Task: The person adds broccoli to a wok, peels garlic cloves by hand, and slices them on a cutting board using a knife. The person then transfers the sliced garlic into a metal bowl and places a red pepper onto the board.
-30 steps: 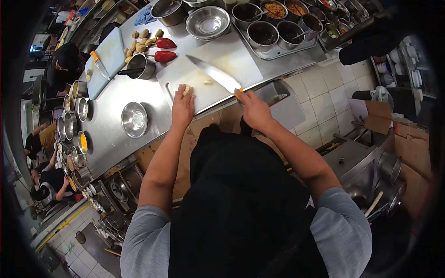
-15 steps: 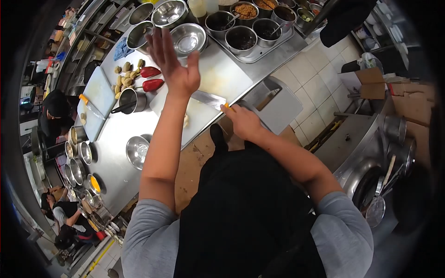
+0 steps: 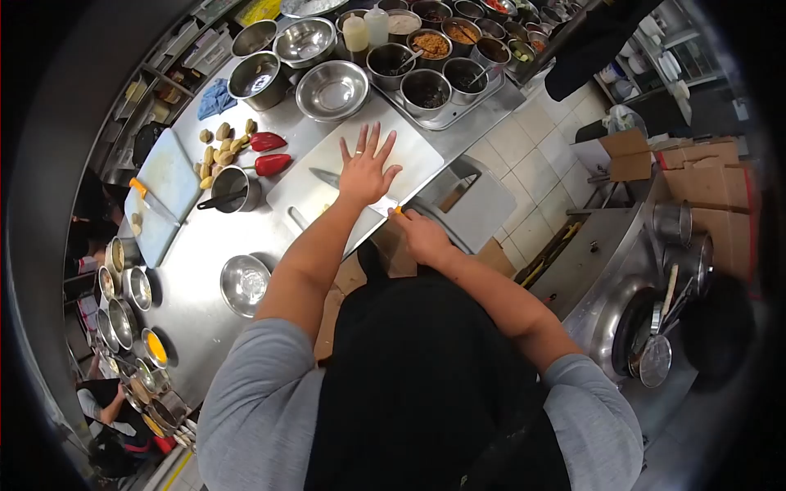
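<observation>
My right hand (image 3: 423, 237) is closed around the yellow handle of a chef's knife (image 3: 326, 177), at the near edge of a white cutting board (image 3: 417, 151). The blade lies flat over the board, pointing to the left. My left hand (image 3: 366, 170) is open, fingers spread and palm down, over the blade, and it hides the blade's middle. Whether the palm touches the blade, I cannot tell. A few small pale pieces by my left forearm are partly hidden.
Left of the board are a steel pot (image 3: 244, 190), red peppers (image 3: 270, 164), and several knobbly ginger-like pieces (image 3: 210, 155). A second board (image 3: 168, 164) bears another knife (image 3: 154, 200). Steel bowls (image 3: 332, 90) and sauce pots (image 3: 426, 92) stand behind. A grey bin (image 3: 491, 204) adjoins the table.
My left hand has come down from a raised position to over the knife blade on the board. My right hand still holds the knife. The camera view has shifted slightly.
</observation>
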Demonstrator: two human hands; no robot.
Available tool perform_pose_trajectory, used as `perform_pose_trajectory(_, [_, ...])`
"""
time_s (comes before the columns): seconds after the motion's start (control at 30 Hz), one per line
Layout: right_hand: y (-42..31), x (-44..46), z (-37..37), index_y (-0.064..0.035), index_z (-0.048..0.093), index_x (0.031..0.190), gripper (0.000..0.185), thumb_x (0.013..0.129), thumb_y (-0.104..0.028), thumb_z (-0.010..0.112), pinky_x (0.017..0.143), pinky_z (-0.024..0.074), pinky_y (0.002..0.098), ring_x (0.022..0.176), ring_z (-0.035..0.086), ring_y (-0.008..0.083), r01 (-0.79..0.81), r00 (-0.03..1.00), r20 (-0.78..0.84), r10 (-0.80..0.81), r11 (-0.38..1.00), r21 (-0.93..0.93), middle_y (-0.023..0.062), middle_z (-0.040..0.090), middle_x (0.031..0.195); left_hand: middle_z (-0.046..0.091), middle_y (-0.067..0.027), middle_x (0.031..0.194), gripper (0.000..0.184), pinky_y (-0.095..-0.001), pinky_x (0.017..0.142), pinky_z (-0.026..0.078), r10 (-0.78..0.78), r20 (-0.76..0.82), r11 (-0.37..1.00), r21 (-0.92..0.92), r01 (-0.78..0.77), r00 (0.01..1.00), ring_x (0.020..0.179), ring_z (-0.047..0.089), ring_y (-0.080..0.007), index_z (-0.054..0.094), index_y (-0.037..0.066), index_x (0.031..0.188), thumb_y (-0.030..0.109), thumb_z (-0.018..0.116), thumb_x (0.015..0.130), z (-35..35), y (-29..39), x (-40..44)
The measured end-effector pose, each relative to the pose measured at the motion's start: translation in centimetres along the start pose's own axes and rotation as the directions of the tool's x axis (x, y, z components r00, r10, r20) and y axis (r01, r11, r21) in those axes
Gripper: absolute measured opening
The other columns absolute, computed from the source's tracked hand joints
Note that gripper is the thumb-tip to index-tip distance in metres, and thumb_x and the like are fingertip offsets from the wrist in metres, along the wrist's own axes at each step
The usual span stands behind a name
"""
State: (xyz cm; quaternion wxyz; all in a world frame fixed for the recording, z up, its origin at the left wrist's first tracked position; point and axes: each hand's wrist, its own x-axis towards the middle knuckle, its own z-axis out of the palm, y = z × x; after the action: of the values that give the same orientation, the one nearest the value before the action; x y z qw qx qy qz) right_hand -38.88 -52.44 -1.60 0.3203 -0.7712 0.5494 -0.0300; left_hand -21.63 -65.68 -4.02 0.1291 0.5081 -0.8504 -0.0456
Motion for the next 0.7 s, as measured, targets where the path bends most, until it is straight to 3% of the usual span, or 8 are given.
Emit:
perform_pose_trajectory(0.23, [1.7,1.0,-0.4,-0.0141,0.049,0.147,0.064,0.085,0.0,0.056,0.09,0.0535,0.0483,0.105,0.065,0.0396,0.041,0.999,-0.028,-0.038,0.994,0.099,0.0181,0.061,0.121,0.019,-0.0173,0.168,0.075,-0.0627,0.122,0.01,-0.209,-0.347,0.919,-0.389,0.062,0.914,0.155,0.016,-0.0388,0.026,0.011,0.161,0.037,0.058,0.099,-1.4,-2.9,1.5])
perform_pose_trajectory(0.3, [2.7,1.4,0.1,-0.0103,0.05,0.144,0.058,0.087,0.001,0.055,0.089,0.0539,0.043,0.099,0.067,0.0318,0.31,0.938,-0.25,-0.242,0.907,0.286,0.0159,0.066,0.111,0.025,-0.0206,0.165,0.075,-0.0577,0.121,0.017,-0.287,-0.553,0.912,-0.407,0.047,0.782,0.152,0.025,-0.0416,0.028,0.006,0.158,0.025,0.064,0.095,-5.1,-4.5,1.9])
perform_pose_trajectory(0.33, [2.9,1.6,0.1,-0.0103,0.05,0.144,0.058,0.087,0.001,0.055,0.089,0.0539,0.043,0.099,0.067,0.0318,0.314,0.938,-0.244,-0.248,0.904,0.29,0.0159,0.066,0.111,0.029,-0.0225,0.163,0.073,-0.0556,0.119,0.021,-0.289,-0.602,0.918,-0.394,0.038,0.744,0.149,0.029,-0.0424,0.03,0.004,0.156,0.021,0.066,0.094,-7.0,-5.1,2.0])
perform_pose_trajectory(0.4, [2.8,2.0,-0.3,-0.0076,0.052,0.14,0.049,0.091,0.0,0.052,0.085,0.0528,0.0347,0.093,0.066,0.0201,0.053,0.998,-0.057,-0.018,0.7,0.712,0.0114,0.068,0.102,0.041,-0.0266,0.154,0.067,-0.0507,0.115,0.03,-0.268,-0.692,0.931,-0.364,-0.003,0.671,0.141,0.04,-0.0439,0.037,0.001,0.15,0.014,0.067,0.092,-9.7,-6.3,1.8])
perform_pose_trajectory(0.43, [2.8,2.0,-0.7,-0.0076,0.052,0.14,0.049,0.091,0.0,0.052,0.085,0.0528,0.0347,0.093,0.066,0.0201,0.058,0.998,-0.054,-0.028,0.699,0.712,0.0114,0.068,0.102,0.054,-0.0235,0.138,0.06,-0.0482,0.108,0.038,-0.276,-0.741,0.946,-0.323,0.035,0.613,0.131,0.049,-0.0411,0.046,0.002,0.144,0.01,0.069,0.089,-10.5,-6.3,1.5])
perform_pose_trajectory(0.5, [2.2,1.2,-2.4,-0.0065,0.054,0.137,0.043,0.094,-0.001,0.051,0.081,0.0498,0.028,0.089,0.061,0.0123,-0.116,0.992,0.069,0.101,0.605,0.788,0.0069,0.066,0.099,0.063,-0.019,0.115,0.046,-0.044,0.097,0.046,-0.484,-0.584,0.843,-0.51,0.169,0.652,0.112,0.059,-0.0353,0.058,0.003,0.13,0.006,0.07,0.086,-11.0,-5.8,-0.7])
perform_pose_trajectory(0.6, [3.5,0.0,-2.6,-0.0053,0.052,0.138,0.044,0.094,-0.003,0.048,0.063,0.0484,0.0246,0.069,0.059,0.011,-0.124,0.99,0.071,0.12,0.519,0.846,0.0078,0.069,0.091,0.063,-0.0161,0.1,0.036,-0.0423,0.086,0.049,-0.498,-0.426,0.831,-0.484,0.275,0.755,0.095,0.062,-0.0315,0.064,0.003,0.117,0.003,0.07,0.082,-8.9,-5.1,-4.5])
perform_pose_trajectory(0.7, [5.8,-1.5,-2.5,-0.0043,0.049,0.14,0.046,0.094,-0.005,0.046,0.053,0.0456,0.024,0.055,0.053,0.0104,-0.166,0.985,0.126,0.122,0.419,0.893,0.0103,0.07,0.086,0.063,-0.0198,0.112,0.041,-0.0434,0.091,0.051,-0.387,-0.071,0.794,-0.533,0.293,0.919,0.1,0.063,-0.0356,0.064,0.0,0.119,0.004,0.073,0.079,-6.0,-3.7,-8.0])
